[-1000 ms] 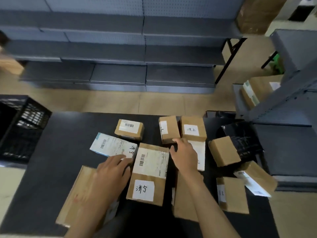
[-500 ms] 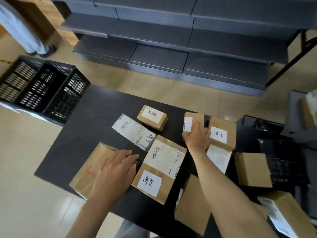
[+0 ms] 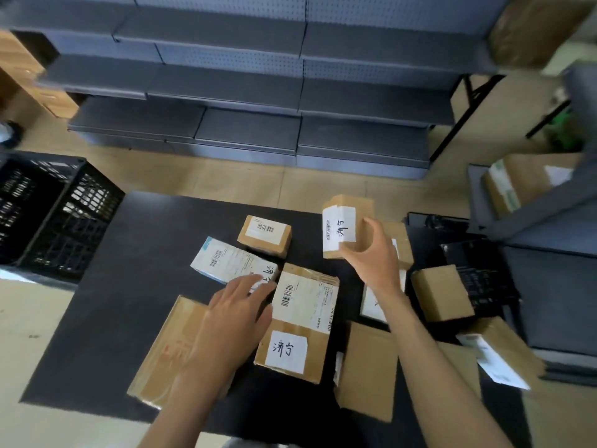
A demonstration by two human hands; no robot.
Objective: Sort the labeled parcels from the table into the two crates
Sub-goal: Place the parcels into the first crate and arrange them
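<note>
Several cardboard parcels with white labels lie on the black table [image 3: 122, 286]. My right hand [image 3: 374, 253] grips a small labeled box [image 3: 342, 226] and holds it tilted above the table's far right part. My left hand [image 3: 235, 315] lies flat with straight fingers, touching the left edge of a large labeled parcel [image 3: 300, 321] and covering part of a flat brown parcel [image 3: 168, 347]. A white flat parcel [image 3: 226, 261] and a small barcoded box [image 3: 265, 234] lie just beyond the left hand. A black crate [image 3: 55, 211] stands on the floor at the left.
More brown boxes [image 3: 441, 292] lie at the table's right, next to a black crate [image 3: 478, 273] partly hidden there. Grey shelving [image 3: 258, 92] runs along the back. A grey rack [image 3: 529, 215] with a box stands at the right.
My right hand has closed round the small labeled box and lifted it off the table. My left hand has slid forward against the large parcel. The camera view has swung.
</note>
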